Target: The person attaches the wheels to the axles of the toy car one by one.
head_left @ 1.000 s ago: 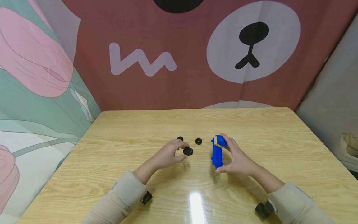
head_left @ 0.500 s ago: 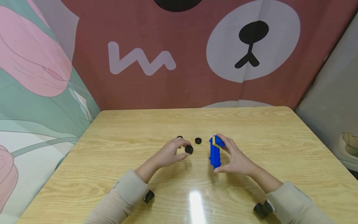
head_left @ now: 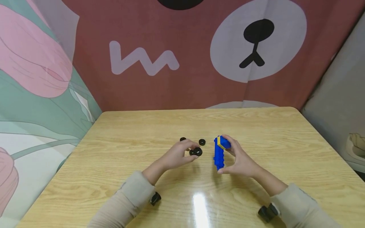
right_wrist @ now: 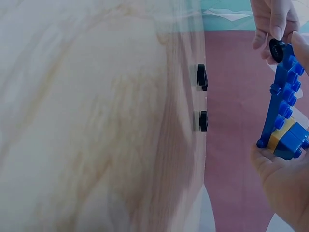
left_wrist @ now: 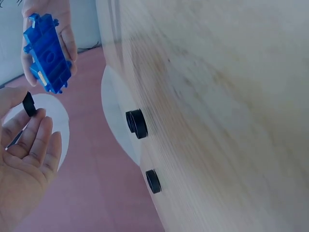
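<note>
I'm at a wood-grain table (head_left: 128, 126) in some indoor corner; whether a home, a playroom or a studio, I can't tell. Right behind it, facing me, hangs a reddish-brown cloth (head_left: 142, 91) with a big cartoon bear's muzzle. To my left is a flowered cloth (head_left: 34, 60), pink on green, and to my right a plain grey surface (head_left: 342, 79). A bright glare (head_left: 200, 209) shines off the tabletop.

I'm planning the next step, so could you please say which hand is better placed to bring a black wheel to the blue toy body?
Probably the left hand: it pinches a black wheel near the blue toy body, while the right hand is occupied holding that body.
</note>
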Tool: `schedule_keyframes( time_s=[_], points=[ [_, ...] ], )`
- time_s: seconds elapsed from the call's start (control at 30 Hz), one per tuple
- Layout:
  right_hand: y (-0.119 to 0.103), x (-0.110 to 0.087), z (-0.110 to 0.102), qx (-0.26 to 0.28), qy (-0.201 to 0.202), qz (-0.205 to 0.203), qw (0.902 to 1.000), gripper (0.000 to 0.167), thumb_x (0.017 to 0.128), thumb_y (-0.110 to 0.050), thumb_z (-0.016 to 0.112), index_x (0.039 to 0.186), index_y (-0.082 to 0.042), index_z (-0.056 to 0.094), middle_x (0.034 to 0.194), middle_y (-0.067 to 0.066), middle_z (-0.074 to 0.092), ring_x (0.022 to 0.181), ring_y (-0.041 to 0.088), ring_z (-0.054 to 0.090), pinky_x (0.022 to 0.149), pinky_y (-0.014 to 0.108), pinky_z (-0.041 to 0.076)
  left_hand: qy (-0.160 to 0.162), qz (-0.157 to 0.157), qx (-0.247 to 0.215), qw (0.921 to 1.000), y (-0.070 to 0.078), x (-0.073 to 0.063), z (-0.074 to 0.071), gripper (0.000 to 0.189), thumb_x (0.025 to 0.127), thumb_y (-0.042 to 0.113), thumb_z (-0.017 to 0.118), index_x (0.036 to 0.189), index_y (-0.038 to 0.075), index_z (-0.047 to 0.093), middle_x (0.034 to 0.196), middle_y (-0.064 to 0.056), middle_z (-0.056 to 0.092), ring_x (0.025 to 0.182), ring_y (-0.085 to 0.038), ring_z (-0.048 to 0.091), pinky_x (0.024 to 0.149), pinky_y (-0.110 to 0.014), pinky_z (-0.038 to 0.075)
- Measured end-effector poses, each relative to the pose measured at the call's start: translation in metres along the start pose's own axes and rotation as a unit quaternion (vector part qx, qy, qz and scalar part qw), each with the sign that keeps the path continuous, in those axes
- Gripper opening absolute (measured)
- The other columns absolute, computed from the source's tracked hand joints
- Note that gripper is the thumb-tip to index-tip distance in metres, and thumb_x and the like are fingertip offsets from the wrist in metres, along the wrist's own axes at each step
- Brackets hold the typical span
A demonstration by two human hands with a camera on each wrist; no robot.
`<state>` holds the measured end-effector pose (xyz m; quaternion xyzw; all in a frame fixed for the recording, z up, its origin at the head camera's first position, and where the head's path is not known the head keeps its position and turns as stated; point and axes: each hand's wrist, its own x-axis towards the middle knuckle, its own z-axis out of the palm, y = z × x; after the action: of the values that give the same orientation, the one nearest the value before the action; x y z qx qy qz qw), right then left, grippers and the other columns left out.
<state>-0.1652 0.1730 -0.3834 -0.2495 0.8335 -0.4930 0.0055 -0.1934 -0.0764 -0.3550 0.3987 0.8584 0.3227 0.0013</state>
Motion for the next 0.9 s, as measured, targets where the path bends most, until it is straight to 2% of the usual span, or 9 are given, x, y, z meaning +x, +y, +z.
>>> schedule_keyframes(
  time_s=[0.13, 0.3, 0.57, 0.73, 0.9],
  points=[
    [0.0, 0.001, 0.002, 0.011, -0.002, -0.002, 0.9999, 0.106, 0.057, -0.022, 0.081, 0.136, -0.014, 0.01, 0.131, 0.023, 0.018, 0.116, 0.043, 0.029, 0.093, 0.05, 0.026, -0.009, -0.006, -0.009, 0.9999, 0.003, 0.0, 0.002, 0.033, 0.081, 0.017, 0.061, 0.111, 0.005, 0.054, 0.099, -0.002, 0.054, 0.09, -0.013, 0.05, 0.077, -0.029, 0.044],
    [-0.003, 0.001, 0.003, 0.02, 0.001, 0.0, 0.9998, 0.107, 0.057, -0.022, 0.08, 0.136, -0.011, 0.009, 0.133, 0.022, 0.017, 0.118, 0.042, 0.026, 0.094, 0.05, 0.025, -0.022, 0.004, -0.038, 0.999, 0.006, 0.003, 0.004, 0.036, 0.081, 0.015, 0.06, 0.114, 0.003, 0.053, 0.1, -0.004, 0.056, 0.089, -0.014, 0.051, 0.077, -0.031, 0.045],
    [-0.006, 0.002, 0.006, 0.024, -0.001, -0.008, 0.9997, 0.105, 0.06, -0.021, 0.079, 0.137, -0.013, 0.008, 0.133, 0.023, 0.017, 0.119, 0.042, 0.024, 0.094, 0.051, 0.024, -0.034, 0.006, -0.056, 0.9978, 0.014, 0.007, 0.009, 0.034, 0.082, 0.017, 0.059, 0.113, 0.003, 0.052, 0.094, -0.003, 0.059, 0.086, -0.009, 0.053, 0.077, -0.028, 0.045],
    [-0.007, 0.002, 0.007, 0.028, -0.003, -0.006, 0.9996, 0.104, 0.061, -0.021, 0.078, 0.137, -0.016, 0.006, 0.134, 0.023, 0.016, 0.119, 0.042, 0.024, 0.094, 0.051, 0.024, -0.039, 0.003, -0.074, 0.9965, 0.017, 0.008, 0.011, 0.033, 0.083, 0.017, 0.058, 0.112, 0.004, 0.052, 0.092, -0.001, 0.059, 0.085, -0.009, 0.054, 0.077, -0.022, 0.044],
    [-0.007, 0.002, 0.008, 0.035, 0.002, -0.004, 0.9994, 0.106, 0.061, -0.02, 0.078, 0.137, -0.017, 0.005, 0.134, 0.024, 0.015, 0.119, 0.042, 0.023, 0.095, 0.05, 0.023, -0.041, 0.007, -0.09, 0.995, 0.019, 0.01, 0.012, 0.032, 0.083, 0.015, 0.058, 0.112, 0.005, 0.051, 0.09, -0.001, 0.059, 0.084, -0.006, 0.053, 0.077, -0.023, 0.045]
  ],
)
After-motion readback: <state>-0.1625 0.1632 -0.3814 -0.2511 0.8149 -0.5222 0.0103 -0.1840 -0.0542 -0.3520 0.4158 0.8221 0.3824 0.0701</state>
